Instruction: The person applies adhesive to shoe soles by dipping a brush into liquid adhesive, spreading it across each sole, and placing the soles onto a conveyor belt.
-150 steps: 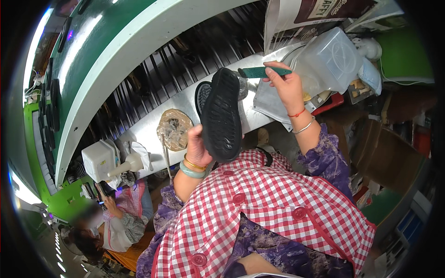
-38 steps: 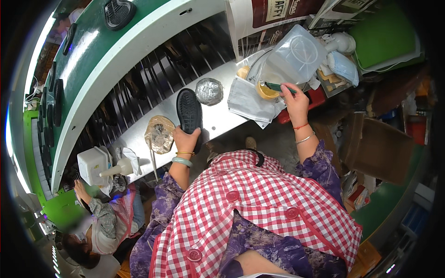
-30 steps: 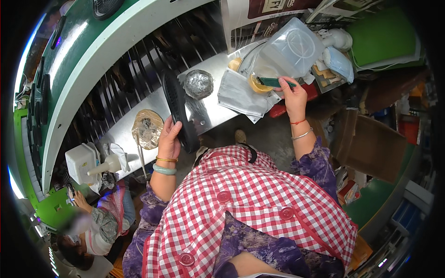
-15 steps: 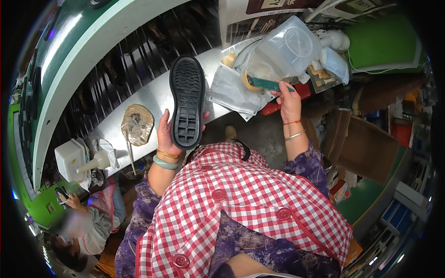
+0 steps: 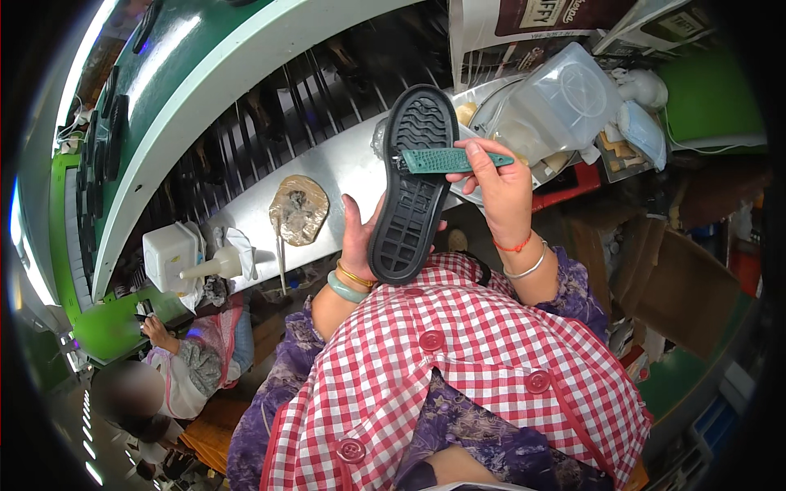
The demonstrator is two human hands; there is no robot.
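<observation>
Head view: left hand (image 5: 358, 243) held black sole (image 5: 417, 192), thumb spread; right hand (image 5: 495, 184) pinched green-handled tool (image 5: 446, 161) across it.
Sole seemed light, flexible; rim suited gripping.

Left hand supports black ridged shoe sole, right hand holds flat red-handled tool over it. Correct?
Wrong colour: the flat, textured tool is green-handled, not red-handled, as the head view shows. Rest stands: right hand holds it over the black ridged shoe sole, which the left hand supports.
</observation>
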